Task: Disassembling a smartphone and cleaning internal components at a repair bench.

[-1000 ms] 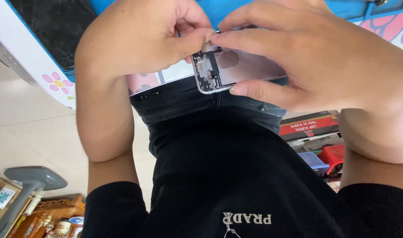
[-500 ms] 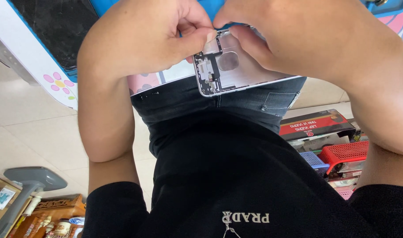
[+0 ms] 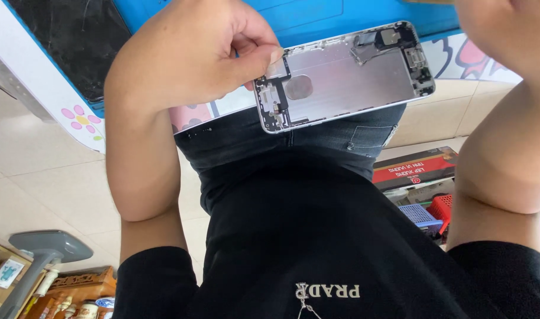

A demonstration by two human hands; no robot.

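A silver phone rear housing (image 3: 341, 77) with its inside facing up lies level above my lap, small parts showing at both ends. My left hand (image 3: 187, 59) pinches its left end between thumb and fingertips, by the lower components. My right hand (image 3: 506, 29) is at the top right corner, mostly cut off by the frame edge and beside the housing's right end. Its fingers are hidden, and I cannot tell whether it touches the housing.
A blue work mat (image 3: 317, 15) lies on a white table with flower prints, a black panel (image 3: 69, 41) on it at the top left. On the tiled floor are a red box (image 3: 414, 168), small blue and red baskets (image 3: 426, 214) and a grey stand (image 3: 42, 248).
My right hand has come off the housing and moved up and right, uncovering its whole inside. My left hand keeps its pinch on the left end.
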